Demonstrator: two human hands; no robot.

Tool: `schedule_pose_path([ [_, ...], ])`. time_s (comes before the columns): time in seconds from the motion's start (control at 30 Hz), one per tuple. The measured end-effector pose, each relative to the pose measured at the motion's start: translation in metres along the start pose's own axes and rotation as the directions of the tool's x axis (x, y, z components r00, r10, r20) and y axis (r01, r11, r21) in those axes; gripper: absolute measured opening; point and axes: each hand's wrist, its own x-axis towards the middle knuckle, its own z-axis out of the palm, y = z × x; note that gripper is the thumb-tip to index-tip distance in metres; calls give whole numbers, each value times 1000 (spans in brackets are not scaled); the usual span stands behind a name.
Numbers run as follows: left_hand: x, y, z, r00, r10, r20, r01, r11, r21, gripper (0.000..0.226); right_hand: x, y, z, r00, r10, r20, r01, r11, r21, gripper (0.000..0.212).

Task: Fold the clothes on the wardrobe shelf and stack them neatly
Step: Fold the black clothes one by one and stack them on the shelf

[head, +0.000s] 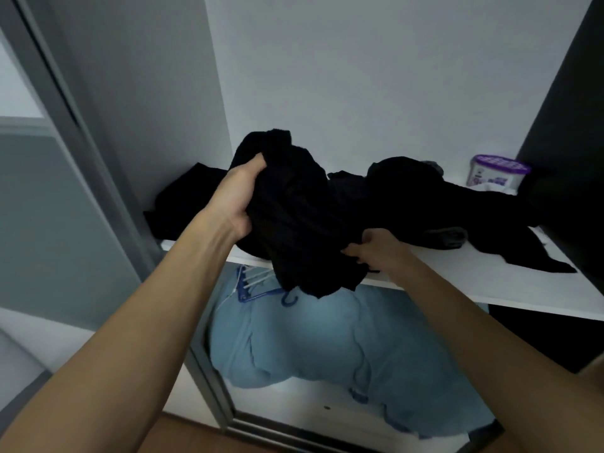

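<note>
A bunched black garment [294, 210] hangs over the front edge of the white wardrobe shelf [510, 282]. My left hand [237, 197] grips its upper left side, lifting the cloth. My right hand [376, 251] pinches its lower right part at the shelf edge. More black clothes [434, 194] lie crumpled across the shelf to the right. A flat black piece [186, 201] lies at the shelf's left end. A small grey item [447, 237] sits among the dark clothes.
A white tub with a purple lid [496, 173] stands at the shelf's back right. Below the shelf hang light blue clothes [320, 348] on blue hangers [251, 289]. A grey sliding door frame [98, 158] runs down the left. A dark panel [568, 125] bounds the right.
</note>
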Motion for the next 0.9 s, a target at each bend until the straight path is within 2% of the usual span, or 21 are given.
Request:
schedule_pose_path([
  [0.03, -6, 1, -5, 1000, 13, -12, -12, 998, 67, 19, -6, -3, 11, 996, -77, -36, 68, 978, -196, 36],
  [0.07, -12, 0, -9, 999, 28, -25, -24, 991, 131, 16, -13, -7, 21, 982, -182, -56, 160, 946, -281, 55],
  [0.1, -18, -2, -14, 999, 43, -32, -36, 982, 187, 15, -21, -12, 31, 959, -280, -43, 263, 937, -230, 75],
  [0.13, -23, -5, -18, 998, 52, -30, -44, 970, 240, 14, -30, -20, 39, 933, -359, -13, 357, 931, -71, 86],
  [0.2, -35, -14, -29, 999, 53, -10, -47, 940, 338, 16, -47, -36, 60, 889, -455, 59, 433, 875, 217, 86],
  [0.27, -46, -25, -41, 1000, 29, 3, -28, 904, 426, 20, -62, -44, 83, 878, -474, 72, 446, 862, 244, 76],
  [0.3, -51, -31, -50, 1000, 11, 6, -13, 890, 457, 20, -67, -43, 94, 880, -471, 61, 452, 870, 195, 67],
  [0.37, -61, -46, -70, 999, -41, 13, 29, 871, 491, 17, -72, -33, 109, 907, -420, 28, 413, 900, 141, 33],
  [0.4, -66, -54, -82, 997, -74, 16, 56, 861, 506, 13, -75, -25, 111, 926, -377, 12, 370, 915, 161, 16],
  [0.43, -71, -65, -95, 994, -112, 11, 90, 849, 521, 11, -79, -16, 112, 946, -323, -12, 318, 923, 218, 8],
  [0.53, -84, -108, -139, 976, -208, -66, 211, 824, 525, 12, -97, 5, 108, 985, -80, -150, 142, 876, 461, 9],
  [0.6, -91, -144, -166, 950, -275, -147, 312, 813, 493, 9, -110, 14, 104, 977, 32, -211, 96, 817, 568, 10],
  [0.63, -93, -164, -178, 932, -315, -176, 361, 792, 493, 15, -117, 16, 101, 968, 63, -241, 101, 787, 608, 11],
  [0.77, -108, -243, -210, 871, -433, -231, 479, 647, 593, 32, -145, 17, 85, 943, 116, -313, 138, 717, 684, 15],
  [0.9, -129, -287, -207, 775, -584, -241, 585, 521, 621, 26, -165, 24, 75, 959, 89, -269, 122, 727, 676, 23],
])
